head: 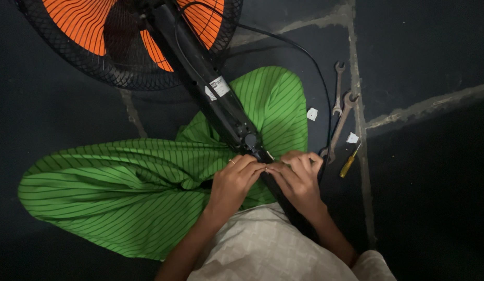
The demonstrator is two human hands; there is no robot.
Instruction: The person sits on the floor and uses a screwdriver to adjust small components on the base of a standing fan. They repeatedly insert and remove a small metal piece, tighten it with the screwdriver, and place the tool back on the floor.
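A pedestal fan lies across my lap, its black grille with orange blades [86,23] at the upper left and its black pole [216,99] running down toward me. My left hand [232,181] and my right hand [298,177] meet on the pole's lower part, fingertips pressed together around it just below a round knob [250,139]. A ring shows on my left hand. What the fingertips pinch is too small to tell. I sit cross-legged in green striped cloth [138,192].
Two metal spanners [339,99] lie on the dark floor to the right, with a yellow-handled screwdriver [350,162] and two small white scraps [312,113] beside them. The fan's black cable [304,52] curves past them. Pale cracks cross the floor.
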